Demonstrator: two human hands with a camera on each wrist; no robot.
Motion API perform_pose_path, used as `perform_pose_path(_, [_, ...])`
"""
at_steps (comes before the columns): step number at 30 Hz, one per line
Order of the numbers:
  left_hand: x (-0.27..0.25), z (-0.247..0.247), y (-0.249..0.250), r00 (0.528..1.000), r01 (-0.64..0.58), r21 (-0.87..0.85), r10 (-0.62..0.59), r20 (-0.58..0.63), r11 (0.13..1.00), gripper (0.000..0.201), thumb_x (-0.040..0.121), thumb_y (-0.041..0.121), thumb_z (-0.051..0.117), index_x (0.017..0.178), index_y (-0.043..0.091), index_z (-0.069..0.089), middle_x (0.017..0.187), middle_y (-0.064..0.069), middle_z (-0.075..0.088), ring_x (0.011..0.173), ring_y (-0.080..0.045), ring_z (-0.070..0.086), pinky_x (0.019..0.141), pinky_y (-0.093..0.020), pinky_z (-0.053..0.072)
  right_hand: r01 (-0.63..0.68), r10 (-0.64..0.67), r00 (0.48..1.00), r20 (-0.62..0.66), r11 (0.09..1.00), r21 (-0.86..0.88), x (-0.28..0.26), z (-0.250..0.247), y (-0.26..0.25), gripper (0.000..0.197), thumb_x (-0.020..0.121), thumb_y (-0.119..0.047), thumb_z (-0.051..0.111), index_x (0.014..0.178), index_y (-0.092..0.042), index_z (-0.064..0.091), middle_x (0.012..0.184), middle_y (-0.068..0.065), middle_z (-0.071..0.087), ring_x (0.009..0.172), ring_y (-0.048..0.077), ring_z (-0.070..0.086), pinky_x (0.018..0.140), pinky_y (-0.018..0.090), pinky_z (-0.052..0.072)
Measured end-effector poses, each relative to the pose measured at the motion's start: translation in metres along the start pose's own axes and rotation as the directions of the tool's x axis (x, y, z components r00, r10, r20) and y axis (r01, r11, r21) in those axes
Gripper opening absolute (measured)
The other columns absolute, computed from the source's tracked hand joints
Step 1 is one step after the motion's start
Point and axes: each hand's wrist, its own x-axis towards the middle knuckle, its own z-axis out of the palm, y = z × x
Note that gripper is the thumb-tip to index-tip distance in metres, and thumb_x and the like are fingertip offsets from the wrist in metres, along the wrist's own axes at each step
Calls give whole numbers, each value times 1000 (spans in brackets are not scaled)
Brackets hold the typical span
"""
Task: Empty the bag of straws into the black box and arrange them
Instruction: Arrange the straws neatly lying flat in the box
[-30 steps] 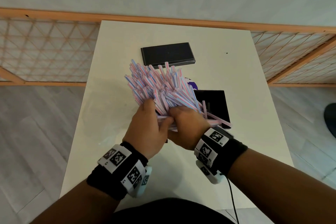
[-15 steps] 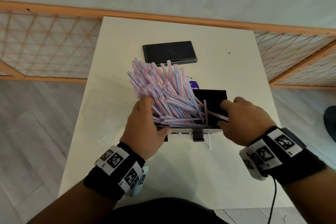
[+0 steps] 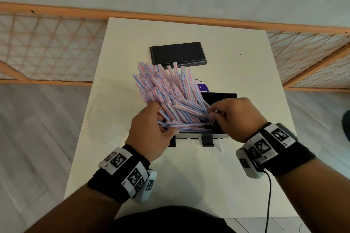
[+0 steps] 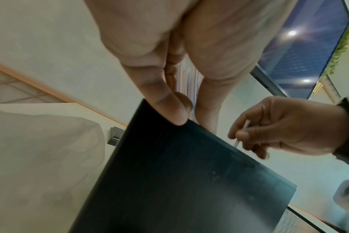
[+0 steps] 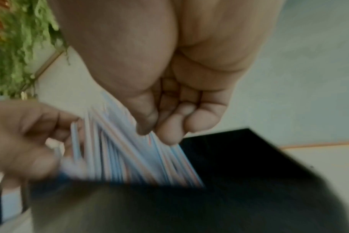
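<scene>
A thick bundle of pink-and-blue striped straws point(image 3: 166, 90) fans up and to the left out of the black box point(image 3: 219, 97). My left hand point(image 3: 164, 119) grips the bundle's lower end at the box's near left corner, its thumb point(image 4: 169, 108) against the box wall point(image 4: 189, 173). My right hand point(image 3: 213, 115) is over the box's middle and pinches a few straws at the bundle's right side. In the blurred right wrist view its fingers point(image 5: 169, 126) curl on the straws point(image 5: 130, 149). The box's inside is mostly hidden.
The flat black lid point(image 3: 177, 53) lies further back on the white table point(image 3: 246, 81). A purple label point(image 3: 201, 86) shows behind the straws. Crumpled clear plastic point(image 4: 40, 141) lies left of the box. One loose white straw point(image 3: 220, 145) sticks out at the box's front latches point(image 3: 207, 140).
My right hand left the bundle, went to the box's right edge, then came back left and now pinches straws. The left hand has kept its grip on the bundle.
</scene>
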Motion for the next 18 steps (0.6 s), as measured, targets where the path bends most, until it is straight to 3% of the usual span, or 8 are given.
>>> perform_pose_path(2, [1,0,-1,1000,2,1,-2,0,1000,43,71,29,90,98,17,58,88,2,70,71,-15,66,68,-33,54,56,-56,993,-105,998,-9,1,-12,-2,10,88,-18,66,80,-13,69,74,3,68,69,27,62,62,29,41])
perform_pose_path(5, [2,0,-1,1000,7,13,-7,3,1000,45,70,31,90,99,17,59,87,2,70,72,-16,67,70,-35,54,150,-154,978,-144,988,-35,-1,-35,-19,20,90,-26,56,79,-10,60,74,5,63,66,32,58,59,36,47])
perform_pose_path(10, [3,-1,-1,1000,2,30,-1,-18,1000,46,68,32,92,98,21,58,89,5,71,74,-14,66,68,-24,47,326,-323,945,56,943,-61,1,-15,-56,21,89,-33,50,80,-15,56,78,6,61,72,34,61,61,44,52])
perform_pose_path(12, [2,-1,0,999,-12,26,13,-31,1000,45,69,31,91,97,19,58,89,4,71,76,-17,66,66,-25,45,285,-286,945,161,958,31,4,6,-65,18,87,-36,56,91,-18,59,87,4,64,82,32,63,68,44,53])
perform_pose_path(14, [2,-1,-1,999,-22,27,23,-32,999,44,69,29,91,96,16,59,88,3,72,78,-21,69,66,-30,48,195,-219,960,173,970,146,0,17,-63,22,82,-35,67,97,-20,61,85,-5,64,80,24,63,70,33,50])
perform_pose_path(16, [2,-1,-1,999,-14,18,14,-30,1000,42,69,28,91,95,17,60,85,6,72,73,-15,69,66,-29,51,59,-72,996,55,976,212,-8,13,-47,18,75,-33,72,79,-25,57,66,-12,57,62,17,56,59,24,41])
perform_pose_path(18, [1,-1,-2,999,-11,-11,11,-38,1000,41,68,27,91,91,19,59,77,9,70,65,-5,65,61,-18,47,-165,166,986,10,975,148,-12,4,-20,25,73,-30,74,68,-24,51,59,-11,55,58,15,53,56,22,34])
